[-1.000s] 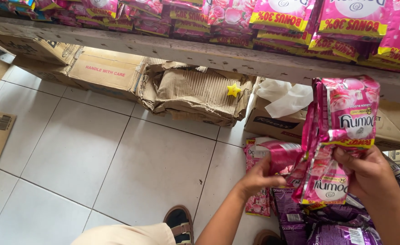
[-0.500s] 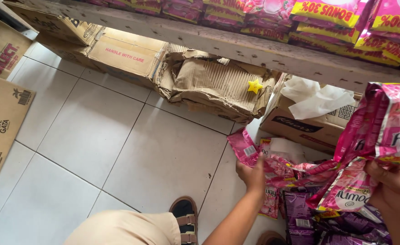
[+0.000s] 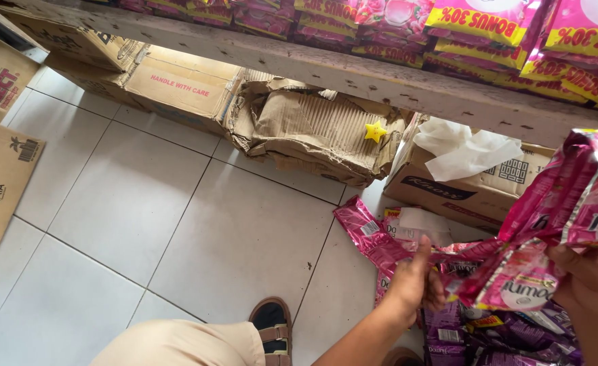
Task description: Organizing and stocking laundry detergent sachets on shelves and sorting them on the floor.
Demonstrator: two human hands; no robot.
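Right hand (image 3: 594,288) gripping a bunch of pink sachet packs (image 3: 556,224), left hand (image 3: 417,278) on pink packs (image 3: 380,240) on the white tiled floor (image 3: 177,217), crumpled cardboard box (image 3: 312,132) under a wooden shelf (image 3: 353,74)

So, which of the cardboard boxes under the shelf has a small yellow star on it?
The crumpled, torn brown box in the middle, with the yellow star near its right end. The flat box to its left and the box holding white paper to its right carry no star.

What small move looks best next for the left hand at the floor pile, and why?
Probably close the left hand on the pink sachet strip it touches and lift it to the bundle of pink sachets in the right hand, since more strips lie loose on the white tile floor.
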